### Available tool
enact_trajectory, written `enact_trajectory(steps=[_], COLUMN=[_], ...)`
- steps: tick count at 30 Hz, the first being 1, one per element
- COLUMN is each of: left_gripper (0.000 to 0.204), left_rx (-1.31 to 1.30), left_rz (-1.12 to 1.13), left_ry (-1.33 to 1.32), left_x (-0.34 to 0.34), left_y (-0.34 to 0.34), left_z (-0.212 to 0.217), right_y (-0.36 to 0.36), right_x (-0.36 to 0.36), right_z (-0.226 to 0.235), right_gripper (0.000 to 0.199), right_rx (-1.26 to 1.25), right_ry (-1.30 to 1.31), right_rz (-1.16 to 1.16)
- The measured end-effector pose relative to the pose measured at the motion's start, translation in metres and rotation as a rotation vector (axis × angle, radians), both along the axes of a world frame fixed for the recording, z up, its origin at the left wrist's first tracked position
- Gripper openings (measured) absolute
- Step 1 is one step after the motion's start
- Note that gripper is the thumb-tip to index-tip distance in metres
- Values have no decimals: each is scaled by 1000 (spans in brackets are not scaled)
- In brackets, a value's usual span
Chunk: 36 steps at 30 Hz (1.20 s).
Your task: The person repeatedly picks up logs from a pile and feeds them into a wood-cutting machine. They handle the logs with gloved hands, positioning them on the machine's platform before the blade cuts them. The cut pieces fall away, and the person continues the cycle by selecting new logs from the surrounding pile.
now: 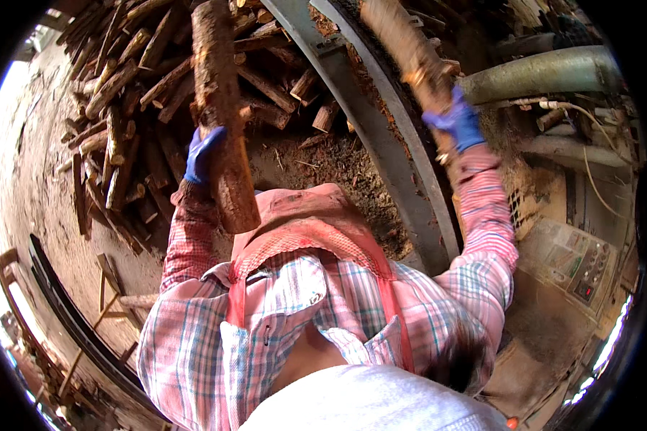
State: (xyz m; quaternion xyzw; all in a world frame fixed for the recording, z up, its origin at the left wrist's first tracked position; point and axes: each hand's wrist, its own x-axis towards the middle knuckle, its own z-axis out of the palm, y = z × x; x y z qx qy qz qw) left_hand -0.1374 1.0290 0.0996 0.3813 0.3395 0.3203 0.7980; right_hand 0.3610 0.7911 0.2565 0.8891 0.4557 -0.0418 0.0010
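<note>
My left hand [205, 154], in a blue glove, grips a thick bark-covered log [217, 79] near its lower part. That log is held up lengthwise in front of my left side, its near end beside my red apron [302, 208]. On the right, my right hand [457, 123], also gloved in blue, is closed round a second log [408, 47], slightly smeared by motion. This log slants away from me above the right edge of a long metal trough [381, 118]. Part of its near end is hidden by the hand and sleeve.
A big heap of cut logs [133, 93] covers the ground at far left. Bark debris [359, 187] lies beside the trough. At right are a thick greenish pipe [546, 74], a hose [589, 115] and a control panel [567, 262]. Dark rails [72, 309] run at lower left.
</note>
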Motion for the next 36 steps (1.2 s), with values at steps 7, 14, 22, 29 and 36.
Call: enact_trajectory(steps=[7,14,22,29,36], left_gripper=[52,88,91,55,55], left_rx=[-33,604,2028,2522,2273], left_rz=[-35,-58,43,-114,238], left_ry=[-63,439,870,885,1067], left_x=[17,11,-4,9,14], left_y=[-3,-3,41,38,60], left_z=[10,52,101,111,130], right_y=[35,82,193,190,154], right_x=[-28,-114,-219,-219,-244], right_z=[-50,10,54,-106,-106], right_gripper=[120,71,101,90,82], right_rx=[-194,529,104,-105,298], right_ry=[80,408,-325,1459,1624], right_rz=[-184,465,1218,881,431])
